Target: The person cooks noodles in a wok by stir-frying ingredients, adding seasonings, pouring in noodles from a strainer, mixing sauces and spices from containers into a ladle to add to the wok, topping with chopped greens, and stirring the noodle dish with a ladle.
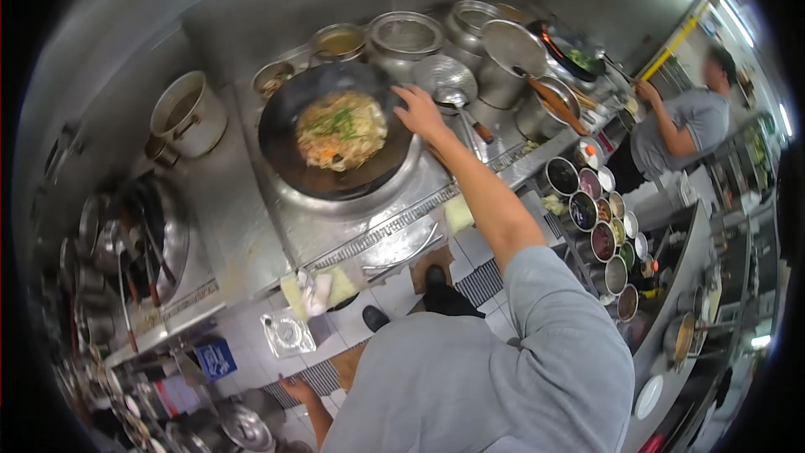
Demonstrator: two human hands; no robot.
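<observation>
the right hand (422, 116) has its fingers parted at the right edge of the wok (281, 132), though whether they grip it or just hover cannot be told; the left hand (297, 388) hangs low, fingers loosely apart, seemingly bare. the wok sits over a burner ring (356, 208) on the steel table (233, 231), its food (352, 149) looking well along, chopped greens (339, 122) lying on top (apparently not yet stirred through) and all of it yet to be dished up. any flame beneath is hidden, the food's finer pieces blur together, and the left forearm is cut off.
</observation>
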